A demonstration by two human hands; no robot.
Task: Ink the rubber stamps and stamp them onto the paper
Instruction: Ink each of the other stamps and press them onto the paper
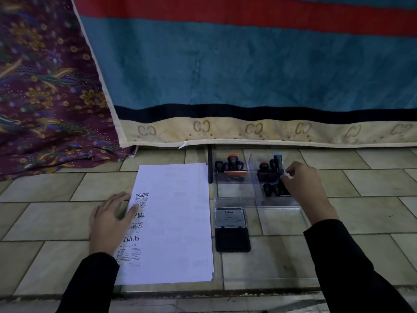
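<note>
On the tiled floor (56, 213), near its front edge, lies one stack of white paper (176, 222), its sheets slightly fanned along the right side. Down the stack's left margin run black stamp prints, among them AMENDED, MAIL, EXPRESS and SAMPLE, plus one boxed mark at the bottom. The left hand (110, 224) rests flat on that left margin, its fingers (133, 208) spread and pressing the paper, clamped on nothing. A black sleeve (88, 283) covers the wrist.

Just beside the paper's right edge sits one ink pad (232, 239), its lid (230, 218) folded back to show a silver inside with a label, the dark pad facing up. Behind it, toward the hanging cloth, stands one clear plastic organiser (237, 190) with several compartments. Its back left compartment holds a cluster of rubber stamps (230, 166) with black knob handles, one topped orange; the exact count there cannot be told. The back right compartment holds more, one with an orange top, one with a blue top. A nearer right compartment holds at least two black-handled stamps (270, 188).

The right hand (302, 181) reaches over the organiser's right side, fingers (291, 172) pinched together at the clear divider edge; whether they grip a stamp or only the plastic cannot be told.

Two cloths hang behind: one blue and red blanket (248, 64), one purple floral fabric (45, 86).
</note>
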